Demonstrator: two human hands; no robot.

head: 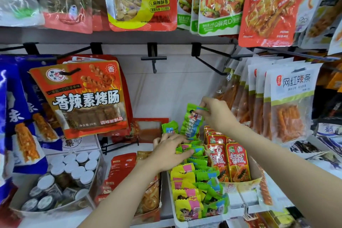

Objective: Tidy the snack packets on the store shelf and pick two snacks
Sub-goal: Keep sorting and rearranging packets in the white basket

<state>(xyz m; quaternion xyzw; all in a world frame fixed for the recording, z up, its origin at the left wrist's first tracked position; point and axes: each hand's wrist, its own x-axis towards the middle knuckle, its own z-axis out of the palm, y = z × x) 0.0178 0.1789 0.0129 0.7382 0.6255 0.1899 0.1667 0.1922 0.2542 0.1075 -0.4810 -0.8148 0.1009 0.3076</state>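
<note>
My right hand pinches the top edge of a green and blue snack packet and holds it upright above the back of a white tray. The tray holds rows of small yellow packets and green packets. My left hand lies palm down on the green packets at the tray's far end, with its fingers spread over them. Another green packet stands upright behind the left hand.
Red papaya snack packets stand in a cardboard box right of the tray. Left of it lie red packets and a box of white-lidded jars. Large bags hang from black hooks above, an orange one at left and white ones at right.
</note>
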